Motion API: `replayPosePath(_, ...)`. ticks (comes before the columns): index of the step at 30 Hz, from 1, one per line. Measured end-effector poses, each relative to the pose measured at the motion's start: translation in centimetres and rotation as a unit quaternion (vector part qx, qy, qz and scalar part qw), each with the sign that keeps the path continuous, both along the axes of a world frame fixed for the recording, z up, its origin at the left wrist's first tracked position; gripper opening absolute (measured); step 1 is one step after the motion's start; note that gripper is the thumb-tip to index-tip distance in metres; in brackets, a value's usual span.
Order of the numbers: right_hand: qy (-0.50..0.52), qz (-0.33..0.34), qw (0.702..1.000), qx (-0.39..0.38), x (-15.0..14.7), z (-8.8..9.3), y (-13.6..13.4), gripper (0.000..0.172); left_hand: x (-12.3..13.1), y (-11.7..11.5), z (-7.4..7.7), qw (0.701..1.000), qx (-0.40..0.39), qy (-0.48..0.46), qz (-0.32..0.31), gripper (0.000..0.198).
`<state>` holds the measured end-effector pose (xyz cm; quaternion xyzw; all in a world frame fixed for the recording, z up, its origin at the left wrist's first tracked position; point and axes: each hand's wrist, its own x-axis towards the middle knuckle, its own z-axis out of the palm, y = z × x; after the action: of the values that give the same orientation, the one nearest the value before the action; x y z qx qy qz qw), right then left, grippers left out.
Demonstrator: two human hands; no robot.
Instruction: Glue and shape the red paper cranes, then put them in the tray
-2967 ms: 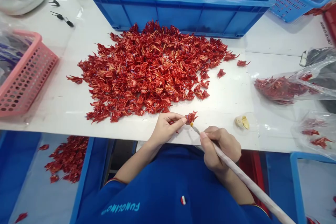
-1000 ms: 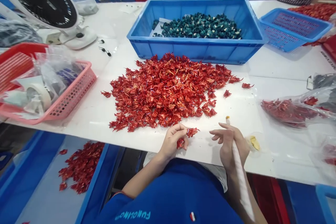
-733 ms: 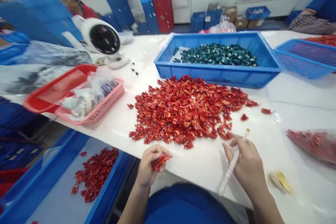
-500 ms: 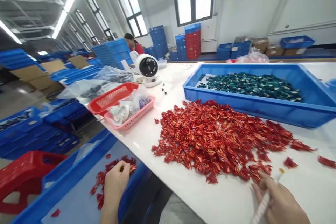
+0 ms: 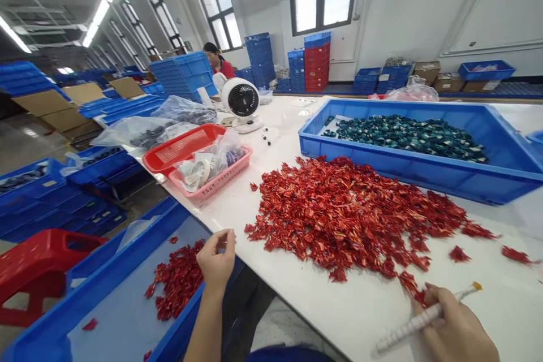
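My right hand (image 5: 456,322) is closed round a thin white stick (image 5: 418,322) wrapped in bands, with a yellowish tip. Its thumb and fingers also pinch a crumpled red piece (image 5: 409,284) at the near edge of a large heap of red pieces (image 5: 335,215) on the white table (image 5: 322,308). My left hand (image 5: 218,260) is raised by the table's left edge, fingers curled towards the thumb, with nothing visible in it. Below and left of it, a blue bin (image 5: 110,288) holds a smaller pile of red pieces (image 5: 180,277).
Behind the heap stands a blue tray (image 5: 407,162) of dark green pieces (image 5: 407,133). Red and pink baskets (image 5: 212,185) with bags and tape sit at the left edge, near a white fan (image 5: 241,99). A red stool (image 5: 38,266) is far left. A person (image 5: 220,62) sits beyond.
My left hand has risen from the bin towards the table edge, and the red piece it held is gone from it. My right hand has drawn a red piece towards me, and the stick has tilted flatter.
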<state>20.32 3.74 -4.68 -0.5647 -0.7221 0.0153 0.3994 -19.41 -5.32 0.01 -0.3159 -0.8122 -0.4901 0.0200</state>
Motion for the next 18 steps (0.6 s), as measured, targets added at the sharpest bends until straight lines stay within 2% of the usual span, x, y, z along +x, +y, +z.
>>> replayPosePath(1, -0.005, 0.021, 1.0, -0.007, -0.2, 0.8, -0.5, 0.017, 1.8, 0.7, 0.0, 0.998, 0.039, 0.007, -0.056, 0.024)
replayPosePath(3, 0.044, 0.014, 0.999, -0.014, -0.9, 2.4, -1.7, 0.015, 5.7, 1.9, 0.1, 0.978, 0.083, 0.007, -0.19, 0.024)
replayPosePath(5, 0.128, 0.027, 0.991, -0.006, -1.8, 3.5, -2.8, 0.017, 9.4, 2.9, 0.3, 0.944, 0.099, -0.001, -0.316, 0.02)
replayPosePath(7, 0.231, 0.065, 0.97, -0.028, -2.6, 4.1, -3.7, 0.025, 12.6, 3.7, 0.4, 0.905, 0.108, -0.024, -0.411, 0.006)
replayPosePath(9, 0.31, 0.08, 0.946, -0.053, -3.2, 4.3, -4.4, 0.029, 15.0, 4.3, 0.3, 0.872, 0.114, -0.049, -0.473, 0.007)
replayPosePath(12, 0.415, 0.093, 0.898, -0.112, -3.4, 4.5, -5.3, 0.03, 17.3, 4.8, -0.3, 0.826, 0.133, -0.078, -0.542, 0.007)
replayPosePath(15, 0.495, 0.122, 0.842, -0.177, -3.4, 4.8, -6.0, 0.028, 18.3, 4.9, -0.6, 0.792, 0.13, -0.105, -0.587, 0.01)
replayPosePath(18, 0.532, 0.159, 0.805, -0.209, -3.6, 4.9, -6.3, 0.027, 18.7, 4.8, -0.6, 0.772, 0.098, -0.125, -0.616, 0.021)
